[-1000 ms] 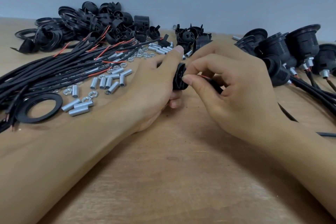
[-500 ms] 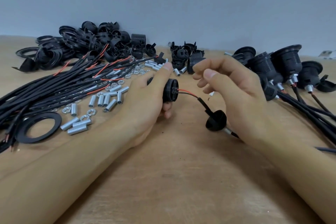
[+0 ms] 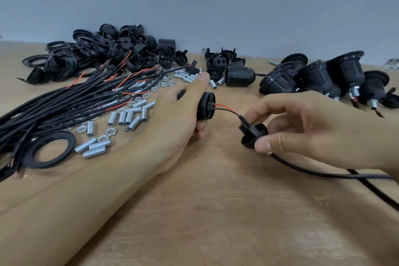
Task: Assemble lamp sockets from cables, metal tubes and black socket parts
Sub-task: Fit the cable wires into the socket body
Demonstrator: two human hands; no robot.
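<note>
My left hand [image 3: 177,114] grips a black socket insert [image 3: 207,107] just above the wooden table [image 3: 216,211]. A red wire and a black wire [image 3: 226,108] run from the insert's face to the right. They enter a black cap [image 3: 252,135] threaded on a black cable [image 3: 313,171]. My right hand [image 3: 313,129] pinches that cap between thumb and fingers, a short way right of the insert. The cable trails off to the lower right.
A bundle of black cables [image 3: 64,101] lies at left beside several metal tubes [image 3: 127,116], nuts and a black ring [image 3: 49,149]. Loose black socket parts [image 3: 121,49] are piled at the back. Assembled sockets [image 3: 323,77] lie at right, and a threaded shell [image 3: 239,75] in the middle.
My right hand has left the insert, dropped to the lower right and taken hold of the cap on the cable. The left hand still holds the insert, its wires now exposed.
</note>
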